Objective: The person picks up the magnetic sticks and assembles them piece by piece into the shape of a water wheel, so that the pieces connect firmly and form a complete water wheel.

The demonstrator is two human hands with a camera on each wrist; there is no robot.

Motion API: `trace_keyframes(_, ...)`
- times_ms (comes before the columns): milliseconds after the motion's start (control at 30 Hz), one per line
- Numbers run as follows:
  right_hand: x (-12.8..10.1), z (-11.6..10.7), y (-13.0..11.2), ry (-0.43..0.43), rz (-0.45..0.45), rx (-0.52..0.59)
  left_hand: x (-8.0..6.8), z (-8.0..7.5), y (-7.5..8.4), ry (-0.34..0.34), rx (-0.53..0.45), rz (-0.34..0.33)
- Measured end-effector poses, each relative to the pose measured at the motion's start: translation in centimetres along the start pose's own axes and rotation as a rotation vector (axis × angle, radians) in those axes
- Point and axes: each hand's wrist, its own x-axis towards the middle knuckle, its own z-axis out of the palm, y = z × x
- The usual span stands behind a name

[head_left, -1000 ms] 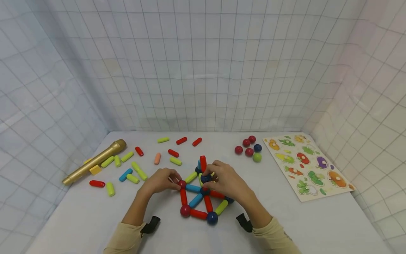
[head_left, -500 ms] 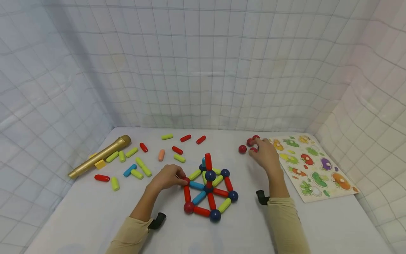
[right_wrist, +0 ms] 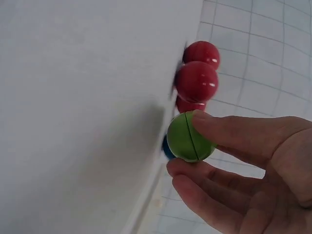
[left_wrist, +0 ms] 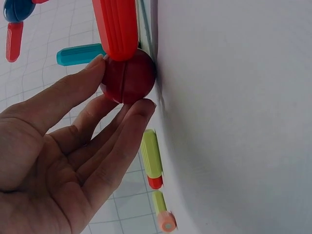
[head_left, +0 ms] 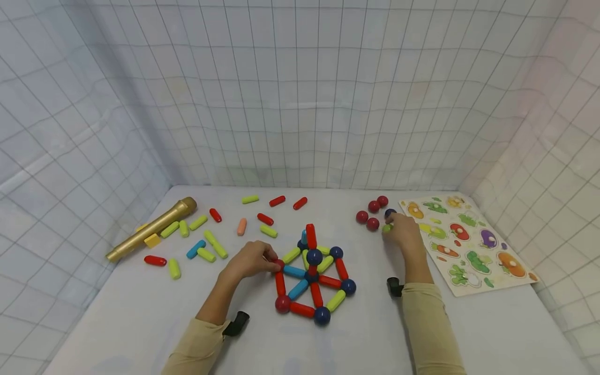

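A frame of coloured rods and balls (head_left: 313,281) stands mid-table. My left hand (head_left: 253,259) pinches the red ball (left_wrist: 127,76) at the frame's left corner, where a red rod (left_wrist: 117,27) joins it. My right hand (head_left: 402,230) is at the ball cluster at the back right and pinches a green ball (right_wrist: 189,137) between thumb and fingers. Three red balls (head_left: 372,213) and a dark blue ball (head_left: 390,212) lie just beside that hand.
Loose green, red, blue and orange rods (head_left: 206,239) are scattered at the left and back. A gold toy microphone (head_left: 152,228) lies at the far left. A vegetable puzzle board (head_left: 469,242) lies at the right. Gridded cloth walls enclose the table.
My right hand left the frame, reached to the ball cluster at the back right and took hold of the green ball. My left hand stayed on the red corner ball.
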Motion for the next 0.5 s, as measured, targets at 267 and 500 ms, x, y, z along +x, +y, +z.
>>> trace_keyframes(267, -5.4, -2.3, -8.7, 0.083, -0.313, 0.312, 0.0, -0.7, 0.1, 0.003, 0.010, -0.021)
trace_keyframes(500, -6.8, 0.6, -13.2, 0.119, -0.527, 0.541, -0.1, -0.1, 0.0, -0.001, -0.009, -0.010)
